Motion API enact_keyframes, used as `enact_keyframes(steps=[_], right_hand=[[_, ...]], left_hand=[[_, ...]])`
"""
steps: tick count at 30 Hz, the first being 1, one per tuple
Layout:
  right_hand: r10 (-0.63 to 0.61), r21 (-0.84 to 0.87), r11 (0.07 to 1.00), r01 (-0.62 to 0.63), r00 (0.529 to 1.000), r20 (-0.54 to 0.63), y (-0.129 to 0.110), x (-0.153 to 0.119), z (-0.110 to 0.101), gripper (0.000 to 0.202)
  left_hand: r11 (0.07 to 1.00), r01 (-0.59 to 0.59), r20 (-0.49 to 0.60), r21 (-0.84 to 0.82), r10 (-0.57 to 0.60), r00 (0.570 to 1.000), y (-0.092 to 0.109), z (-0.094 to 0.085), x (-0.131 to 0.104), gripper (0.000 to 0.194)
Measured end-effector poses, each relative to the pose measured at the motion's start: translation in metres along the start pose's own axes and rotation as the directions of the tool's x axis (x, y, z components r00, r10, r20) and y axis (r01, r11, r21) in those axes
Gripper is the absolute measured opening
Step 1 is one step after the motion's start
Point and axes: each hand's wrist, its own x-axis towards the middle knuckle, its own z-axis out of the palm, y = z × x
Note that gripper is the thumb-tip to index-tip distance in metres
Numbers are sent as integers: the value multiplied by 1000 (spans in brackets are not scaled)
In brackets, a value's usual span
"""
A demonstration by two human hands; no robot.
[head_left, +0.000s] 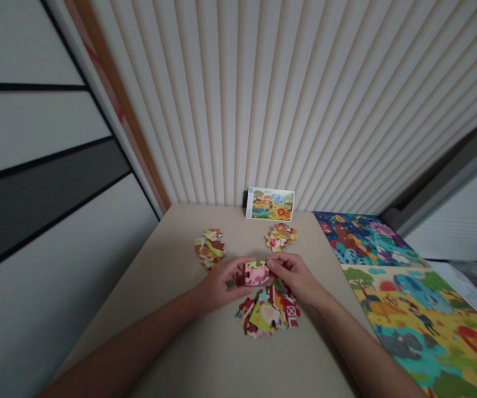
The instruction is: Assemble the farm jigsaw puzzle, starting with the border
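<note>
Between my hands, just above the table, is a pink and green jigsaw puzzle piece; whether it is one piece or several held together I cannot tell. My left hand grips its left side, thumb below and fingers above. My right hand pinches its upper right corner. Below and partly behind the hands lies a loose pile of puzzle pieces, some showing a red barn. A second pile sits beyond my left hand, and a small third pile with a pink animal lies beyond my right.
A picture card with animals leans upright at the table's back edge, before a pleated curtain. Along the right side lie two assembled puzzles, a dark blue one and a yellow one. White cabinets stand on the left.
</note>
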Motion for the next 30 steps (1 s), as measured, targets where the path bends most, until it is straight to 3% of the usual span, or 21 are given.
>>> enact_keyframes(steps=[19,30], right_hand=[[3,-31,1000,-2,1000,6,-1,0,-1,34],[26,-47,999,-25,1000,10,-2,-1,-2,37]], left_hand=[[996,-14,-11,-92,13,1000,2,0,1,60],[996,-69,-27,-51,68,997,-1,-2,2,58]])
